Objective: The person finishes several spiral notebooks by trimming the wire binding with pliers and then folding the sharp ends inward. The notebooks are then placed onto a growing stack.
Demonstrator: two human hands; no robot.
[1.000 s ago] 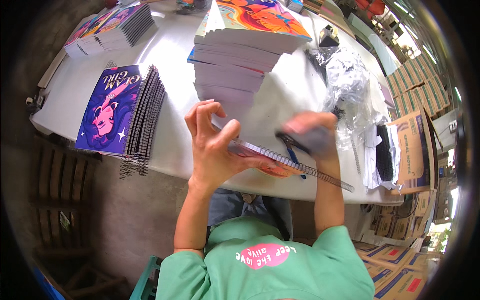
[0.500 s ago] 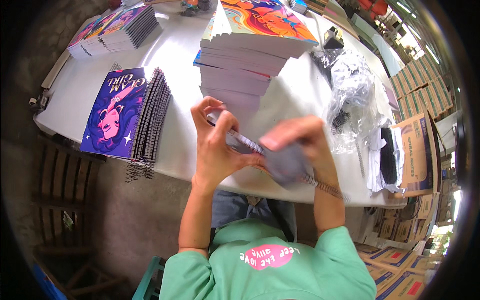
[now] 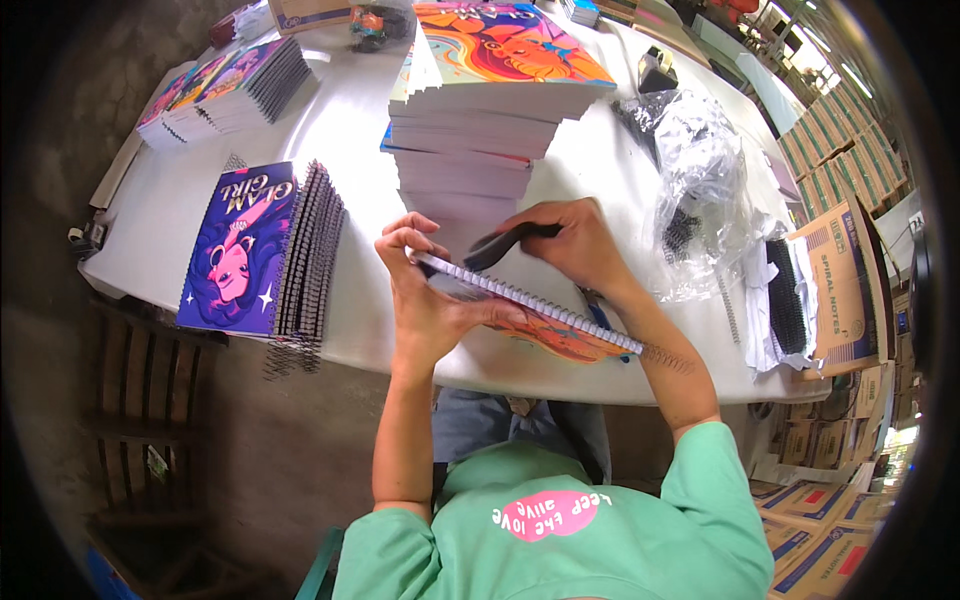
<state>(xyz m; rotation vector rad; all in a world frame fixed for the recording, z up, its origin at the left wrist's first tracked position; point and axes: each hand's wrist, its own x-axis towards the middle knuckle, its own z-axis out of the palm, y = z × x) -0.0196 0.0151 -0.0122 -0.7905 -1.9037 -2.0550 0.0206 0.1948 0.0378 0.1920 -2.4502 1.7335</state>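
My left hand has a notebook pinched at its upper left end, the thumb laid along the orange cover and the other fingers bent over toward the back. The notebook slants down to the right from that grip, its edge turned up, with a wire coil running along it and a loose tail of wire reaching past its lower end, by my right forearm.

My right hand is closed around a black curved tool, its fingers bent in on the handle. The tool's end points toward my left fingertips, close by the coil (whether it touches the wire, I cannot tell). Just below my right wrist, partly hidden by the notebook, something blue lies on the white table.

Left of my left fingers sits a pile of spiral notebooks with a purple cover on top, coils facing me. Right of my right fingers lies a clear plastic bag, and beyond it black coils in white paper beside a cardboard box.

Straight beyond both hands rises a tall stack of books; farther off to the left stands another book stack.
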